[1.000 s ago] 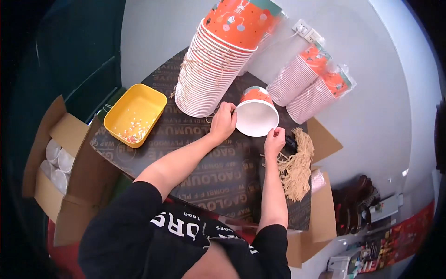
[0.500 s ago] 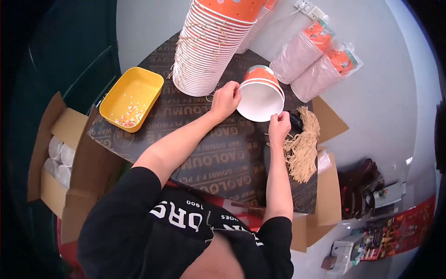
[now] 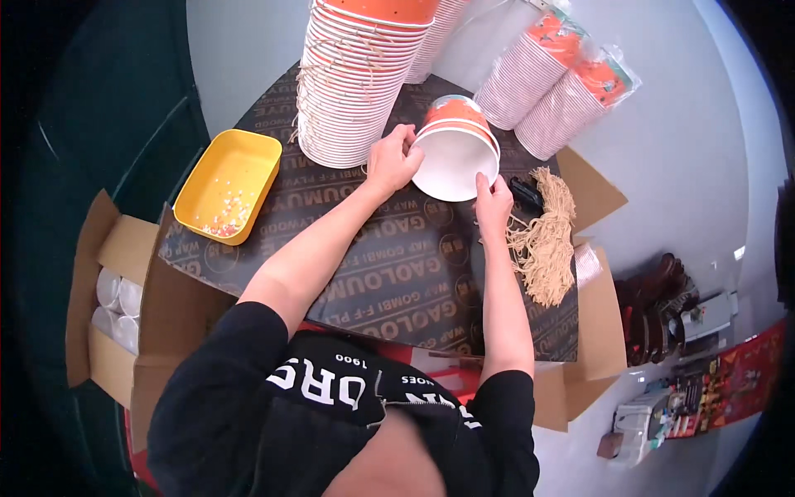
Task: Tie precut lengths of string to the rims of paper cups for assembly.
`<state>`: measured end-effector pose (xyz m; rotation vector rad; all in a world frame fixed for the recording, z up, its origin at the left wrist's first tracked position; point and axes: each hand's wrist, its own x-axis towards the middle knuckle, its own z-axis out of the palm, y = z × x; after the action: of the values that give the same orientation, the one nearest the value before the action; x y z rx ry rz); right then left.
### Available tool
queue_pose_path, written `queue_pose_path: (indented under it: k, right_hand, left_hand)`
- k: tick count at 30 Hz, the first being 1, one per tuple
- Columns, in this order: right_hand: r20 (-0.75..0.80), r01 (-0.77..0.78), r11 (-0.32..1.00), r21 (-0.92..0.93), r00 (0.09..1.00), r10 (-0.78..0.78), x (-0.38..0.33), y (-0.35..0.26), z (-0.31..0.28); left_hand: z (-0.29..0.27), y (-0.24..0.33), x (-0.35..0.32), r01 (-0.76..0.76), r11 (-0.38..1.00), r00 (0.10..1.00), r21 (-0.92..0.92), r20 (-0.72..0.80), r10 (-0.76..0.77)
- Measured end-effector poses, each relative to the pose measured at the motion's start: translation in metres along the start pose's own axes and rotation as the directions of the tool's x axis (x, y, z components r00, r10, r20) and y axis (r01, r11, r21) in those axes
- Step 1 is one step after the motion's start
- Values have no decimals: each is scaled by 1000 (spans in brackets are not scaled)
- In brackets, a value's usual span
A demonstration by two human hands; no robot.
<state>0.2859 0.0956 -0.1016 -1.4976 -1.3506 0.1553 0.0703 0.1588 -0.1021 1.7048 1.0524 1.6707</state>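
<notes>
A small nested set of orange-patterned paper buckets (image 3: 454,168) lies tilted on the dark table, its white inside facing me. My left hand (image 3: 395,160) is closed at the left edge of the front bucket's rim, fingers curled. On the lower right of that rim, my right hand (image 3: 494,201) pinches the edge between thumb and fingers. A bundle of tan strings (image 3: 548,242) lies just right of my right hand, beside a black object (image 3: 525,197) whose kind is unclear. Beyond my left hand rises a tall stack of paper buckets (image 3: 356,91) with string ends hanging from its side.
A yellow tub (image 3: 267,166) with small white and orange bits stands on the table's left. Plastic-wrapped bucket stacks (image 3: 530,79) stand at the back right. Open cardboard boxes sit beside the table: one at left (image 3: 124,240), another at right (image 3: 600,323).
The view has shifted slightly. My left hand's fingers have spread a little at the rim, and my right fingers now reach further over its edge. The buckets keep about the same tilt.
</notes>
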Motion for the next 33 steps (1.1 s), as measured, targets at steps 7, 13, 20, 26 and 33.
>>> queue_pose_path:
  k: [7, 13, 20, 26, 33]
  right_hand:
    - [185, -287, 878, 383, 955, 231, 3, -10, -13]
    - [126, -376, 825, 421, 925, 357, -1, -46, -34]
    - [178, -464, 858, 219, 884, 433, -16, -81, -81]
    - [437, -592, 800, 95, 747, 501, -17, -66, -102]
    - [518, -623, 775, 102, 699, 494, -21, -52, -105]
  left_hand:
    - [-1, 10, -5, 39, 998, 990, -45, 135, -33]
    - [-2, -6, 4, -170, 965, 985, -201, 4, 174]
    - [-21, 42, 23, -126, 935, 989, -330, 26, 143]
    - [-34, 77, 34, -48, 870, 899, -491, 359, 252]
    - [-54, 99, 17, -178, 909, 565, -376, 717, 408]
